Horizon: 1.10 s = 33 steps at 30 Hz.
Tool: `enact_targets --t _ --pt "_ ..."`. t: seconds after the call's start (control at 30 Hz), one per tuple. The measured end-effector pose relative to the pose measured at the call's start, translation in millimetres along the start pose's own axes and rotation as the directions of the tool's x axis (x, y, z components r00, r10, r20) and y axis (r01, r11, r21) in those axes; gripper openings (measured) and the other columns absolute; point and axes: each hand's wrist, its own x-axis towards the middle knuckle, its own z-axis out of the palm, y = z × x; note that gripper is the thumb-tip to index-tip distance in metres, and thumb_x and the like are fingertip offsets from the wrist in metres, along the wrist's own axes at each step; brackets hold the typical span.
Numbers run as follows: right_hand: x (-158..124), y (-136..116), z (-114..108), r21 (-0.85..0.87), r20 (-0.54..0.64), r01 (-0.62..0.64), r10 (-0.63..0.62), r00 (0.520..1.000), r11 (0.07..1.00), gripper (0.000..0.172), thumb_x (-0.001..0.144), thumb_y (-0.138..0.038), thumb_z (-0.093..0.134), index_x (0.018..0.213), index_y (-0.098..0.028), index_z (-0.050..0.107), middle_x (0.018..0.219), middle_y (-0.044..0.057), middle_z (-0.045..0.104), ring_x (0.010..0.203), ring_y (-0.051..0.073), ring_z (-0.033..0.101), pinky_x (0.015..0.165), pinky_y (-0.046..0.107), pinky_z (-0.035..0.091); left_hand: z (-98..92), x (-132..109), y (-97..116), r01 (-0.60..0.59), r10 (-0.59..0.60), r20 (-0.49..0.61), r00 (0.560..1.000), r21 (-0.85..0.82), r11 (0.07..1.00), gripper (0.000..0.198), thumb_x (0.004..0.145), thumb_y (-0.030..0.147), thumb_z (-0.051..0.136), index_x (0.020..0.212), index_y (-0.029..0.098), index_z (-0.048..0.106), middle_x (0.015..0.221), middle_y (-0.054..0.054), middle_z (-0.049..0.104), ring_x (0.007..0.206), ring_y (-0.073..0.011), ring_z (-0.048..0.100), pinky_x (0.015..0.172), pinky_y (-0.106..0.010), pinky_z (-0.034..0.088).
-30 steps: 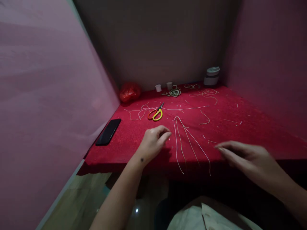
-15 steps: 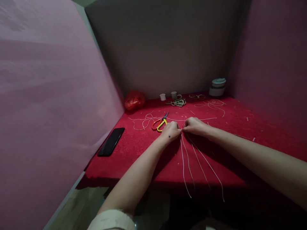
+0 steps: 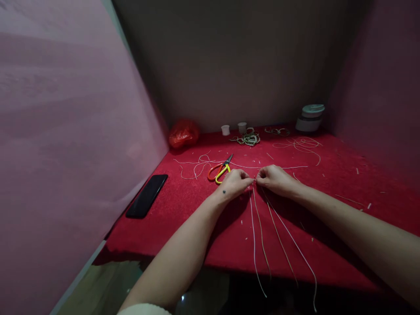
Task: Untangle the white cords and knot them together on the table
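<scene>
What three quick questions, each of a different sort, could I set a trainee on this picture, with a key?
1. Which is nearest the left hand: (a) the red bag, (b) the scissors, (c) the phone?
2. True or false: the right hand is gripping the scissors.
3. Fill in: ____ long strands fan out from near the fingertips toward the near edge of the red cloth.

Key
1. b
2. False: the scissors lie on the cloth, over by the left hand.
3. four
</scene>
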Motion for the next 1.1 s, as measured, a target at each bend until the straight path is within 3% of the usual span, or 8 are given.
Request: enact_targets --t 0.1,0.23,0.3,0.43,0.6,0.83,1.0,1.1 --pt "-1.2 -1.2 -1.8 0.061 -0.016 0.021 -0.02 1.0 0.998 0.017 0.07 -0.02 0.049 0.064 -0.012 0.062 0.055 0.002 0.056 0.053 0.011 0.048 0.049 0.02 0.03 2.5 2.6 -0.2 -0.025 0.024 -0.036 0.999 -0.03 0.999 0.026 0.07 0.035 0.057 0.079 0.012 0.065 0.062 -0.002 0.06 0.053 -0.01 0.051 0.05 -0.019 0.036" --pt "-2.6 -4.9 -4.2 0.098 -0.043 0.024 -0.02 0.999 0.995 0.016 0.07 -0.019 0.049 0.064 -0.012 0.061 0.056 0.002 0.056 0.053 0.01 0.048 0.049 0.02 0.031 8.4 7.3 -1.7 -0.066 0.08 -0.143 0.986 0.105 0.992 0.017 0.07 0.029 0.057 0.07 0.014 0.066 0.063 -0.002 0.062 0.06 -0.0114 0.053 0.056 -0.021 0.037" --pt "-2.4 -6.1 -4.3 0.152 -0.044 0.011 -0.004 0.999 0.988 0.014 0.07 -0.019 0.05 0.064 -0.012 0.06 0.053 0.001 0.054 0.05 0.009 0.046 0.048 0.019 0.03 10.4 8.4 -2.7 -0.053 0.067 -0.161 0.985 0.092 0.994 0.015 0.071 0.024 0.055 0.066 0.014 0.065 0.059 -0.001 0.061 0.057 -0.0106 0.052 0.055 -0.021 0.037" --pt "-2.6 -8.1 -3.5 0.367 -0.007 -0.057 0.064 0.998 0.928 0.009 0.069 -0.017 0.052 0.063 -0.012 0.056 0.044 -0.003 0.047 0.04 0.006 0.041 0.041 0.018 0.028 10.5 7.0 -0.6 0.023 -0.036 -0.078 0.996 -0.159 0.987 0.012 0.071 0.016 0.053 0.061 0.013 0.058 0.044 0.002 0.052 0.042 -0.0078 0.048 0.045 -0.018 0.034" --pt "-10.2 -16.3 -11.1 0.628 0.109 -0.182 0.145 0.983 0.756 0.006 0.068 -0.016 0.054 0.063 -0.014 0.052 0.034 -0.006 0.039 0.028 0.004 0.028 0.031 0.018 0.017 3.5 -0.5 12.9 0.124 -0.112 0.053 0.992 -0.442 0.889 0.015 0.076 0.015 0.053 0.061 0.013 0.052 0.035 0.006 0.044 0.027 -0.0031 0.033 0.035 -0.016 0.022" --pt "-24.6 -25.0 -34.9 0.778 0.224 -0.225 0.075 0.972 0.587 0.012 0.066 -0.018 0.059 0.066 -0.016 0.047 0.055 0.0 0.056 0.035 0.004 0.041 0.029 0.016 0.025 -11.0 -14.7 28.0 0.111 -0.052 0.11 0.993 -0.641 0.759 0.011 0.076 0.01 0.054 0.066 0.012 0.052 0.043 0.003 0.053 0.028 -0.0037 0.038 0.032 -0.016 0.023" --pt "-34.9 -28.9 -54.0 0.74 0.262 -0.212 0.016 0.965 0.638 0.014 0.068 -0.023 0.062 0.07 -0.017 0.05 0.046 -0.003 0.046 0.034 0.004 0.035 0.03 0.017 0.02 -23.9 -28.3 41.9 0.008 0.086 0.119 0.989 -0.632 0.775 0.01 0.076 0.008 0.054 0.067 0.011 0.051 0.061 -0.003 0.063 0.04 -0.0066 0.053 0.034 -0.016 0.031" --pt "-44.1 -35.8 -66.1 0.695 0.251 -0.164 -0.022 0.968 0.7 0.017 0.069 -0.03 0.066 0.071 -0.017 0.055 0.045 -0.004 0.044 0.033 0.003 0.032 0.03 0.018 0.019 -30.2 -38.1 54.7 -0.023 0.112 0.115 0.987 -0.593 0.805 0.01 0.078 0.008 0.052 0.069 0.011 0.05 0.06 -0.003 0.063 0.043 -0.0072 0.055 0.035 -0.015 0.034"
